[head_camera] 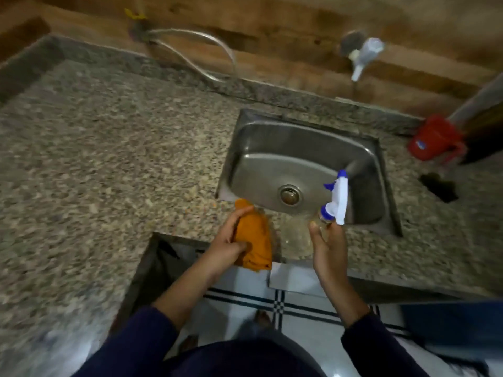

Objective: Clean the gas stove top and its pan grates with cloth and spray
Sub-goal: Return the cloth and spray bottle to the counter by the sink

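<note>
My left hand grips an orange cloth at the counter's front edge, just left of the sink. My right hand holds a clear spray bottle with a white and blue trigger head, tilted over the sink's near rim. The bottle's body is mostly hidden behind my fingers. No gas stove or pan grates appear in this view.
A steel sink is set in the speckled granite counter. A wall tap hangs above it, and a grey hose runs along the wall. A red jug and a dark object lie at the right.
</note>
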